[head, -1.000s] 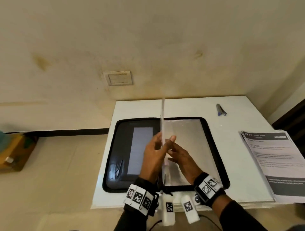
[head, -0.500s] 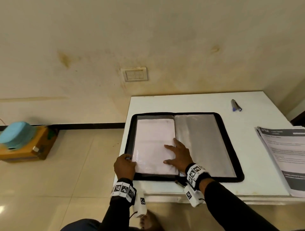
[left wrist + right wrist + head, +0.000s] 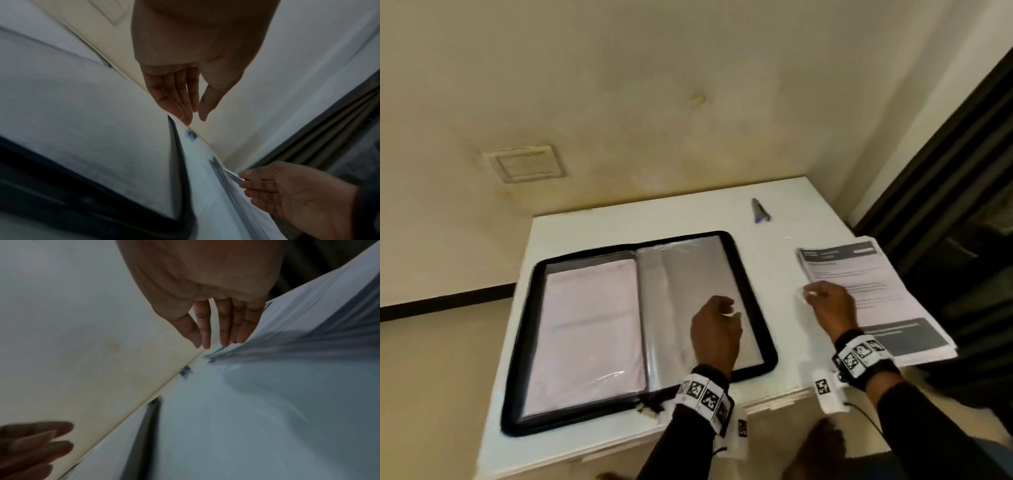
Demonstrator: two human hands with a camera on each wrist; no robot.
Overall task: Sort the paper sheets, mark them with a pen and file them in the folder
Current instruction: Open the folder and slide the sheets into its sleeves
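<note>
Folder (image 3: 743, 260): lies open flat on the desk (image 3: 599, 226); its left sleeve holds a sheet, its right sleeve looks empty.
Change: half a second ago both hands rested on the folder; both are now off to its right.
Left hand (image 3: 717, 329): over the folder's right sleeve, fingers loosely extended, gripping nothing.
Right hand (image 3: 830, 305): at the near-left edge of the paper stack (image 3: 873, 274), fingers straight, nothing pinched yet.
Pen (image 3: 759, 210): on the desk beyond the folder, untouched.
Meaning: the previous sheet looks filed; picking the next sheet is probably the step in hand.
</note>
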